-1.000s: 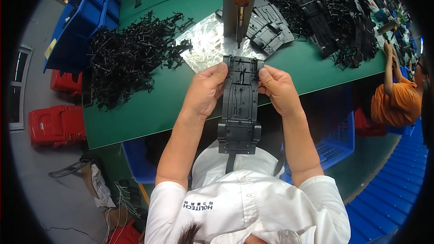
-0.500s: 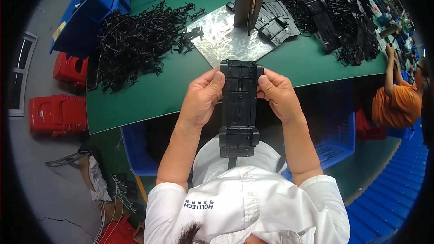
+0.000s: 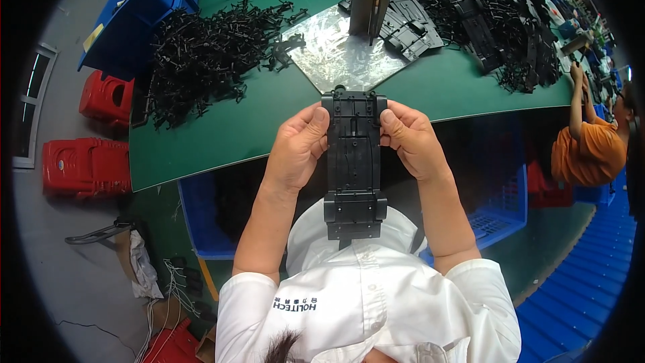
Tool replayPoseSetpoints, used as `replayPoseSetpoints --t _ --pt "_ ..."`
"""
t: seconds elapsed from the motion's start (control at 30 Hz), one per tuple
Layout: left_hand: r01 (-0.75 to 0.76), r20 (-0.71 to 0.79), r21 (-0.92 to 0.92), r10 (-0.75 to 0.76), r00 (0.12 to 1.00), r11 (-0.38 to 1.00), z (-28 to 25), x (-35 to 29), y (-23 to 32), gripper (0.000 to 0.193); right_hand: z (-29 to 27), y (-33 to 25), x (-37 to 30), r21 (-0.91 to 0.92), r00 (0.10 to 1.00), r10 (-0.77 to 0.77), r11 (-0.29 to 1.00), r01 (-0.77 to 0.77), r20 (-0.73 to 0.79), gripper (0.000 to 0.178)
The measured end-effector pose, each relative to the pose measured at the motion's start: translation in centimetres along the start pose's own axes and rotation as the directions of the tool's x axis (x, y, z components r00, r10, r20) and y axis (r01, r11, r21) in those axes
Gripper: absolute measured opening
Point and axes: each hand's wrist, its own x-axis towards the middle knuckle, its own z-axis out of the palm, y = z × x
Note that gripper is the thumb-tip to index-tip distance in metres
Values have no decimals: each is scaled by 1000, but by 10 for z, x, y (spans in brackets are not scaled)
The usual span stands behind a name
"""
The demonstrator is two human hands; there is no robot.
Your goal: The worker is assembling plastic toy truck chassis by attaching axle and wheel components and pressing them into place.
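Note:
A long black plastic chassis plate (image 3: pixel 355 158) is held before my body, its far end close to the table's front edge. My left hand (image 3: pixel 300 136) pinches its left side near the far end, thumb on top. On the opposite side my right hand (image 3: pixel 411 133) grips it the same way, fingers curled beneath. Ribs, small holes and raised blocks show on the plate's upper face. Beyond it, on the table, lies a shiny metal sheet (image 3: pixel 336 54) with an upright metal machine column (image 3: pixel 368 0) above it.
A heap of small black parts (image 3: pixel 208 60) covers the green table's (image 3: pixel 181 154) left side. More black plates (image 3: pixel 411 27) and parts (image 3: pixel 517 33) lie at the right. Blue crates (image 3: pixel 494 218) stand under the table, red stools (image 3: pixel 87 167) at the left. A person in orange (image 3: pixel 588 151) works far right.
The plate has shifted slightly and tilted in my two hands, its near end coming a little closer to my body. Both hands keep their hold.

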Motion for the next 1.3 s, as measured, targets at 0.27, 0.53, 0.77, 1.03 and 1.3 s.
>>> replayPoseSetpoints --t 0.27,0.53,0.77,1.03,1.3 --pt "14 -35 -22 -14 999 1000 -2 -4 -2 34 2 2 -2 27 1000 0 1000 0 -8 34" --pt "-6 -6 7 6 1000 1000 -3 -5 -5 35 1 0 -4 28 1000 3 1000 -3 10 34" --pt "-12 -21 14 13 1000 1000 2 -8 -1 35 1 1 -2 74 999 31 997 -33 25 33" --pt "-45 -56 6 46 997 999 -2 -10 -2 31 5 3 0 108 999 52 993 -51 -8 33" --pt "-34 -80 -27 32 996 999 4 1 2 29 7 7 10 144 997 72 987 -66 -31 30"
